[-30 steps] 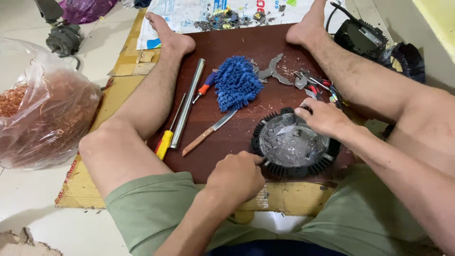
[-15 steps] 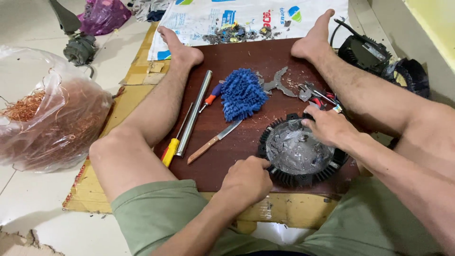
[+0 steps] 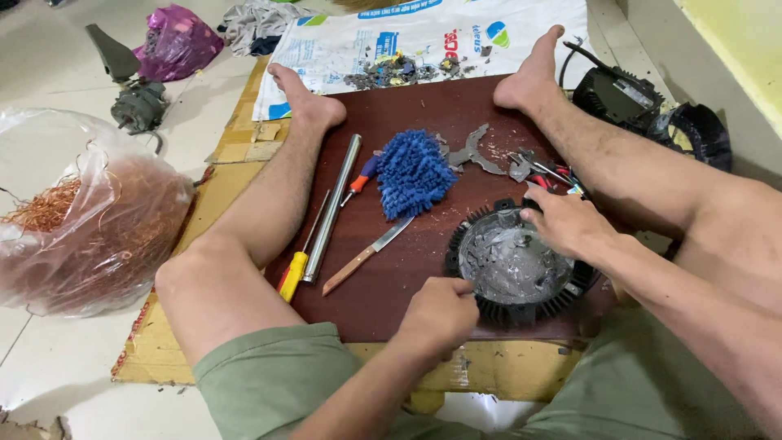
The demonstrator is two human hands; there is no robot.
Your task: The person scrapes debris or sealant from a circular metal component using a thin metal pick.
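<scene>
The person sat on the floor with legs spread around a dark brown board (image 3: 423,269). A round black finned housing (image 3: 511,269) with a grey centre lay near the board's near right corner. The left hand (image 3: 438,316) rested at the housing's near left rim, its fingers curled together against the rim. The right hand (image 3: 568,222) lay over the far right rim, fingers spread and pressing down. A wooden-handled knife (image 3: 366,256), a blue mop head (image 3: 413,172), a metal rod (image 3: 332,207) and a yellow-handled screwdriver (image 3: 296,266) lay toward the board's left side. A bag of copper wire (image 3: 90,228) sat on the floor beyond the left edge.
</scene>
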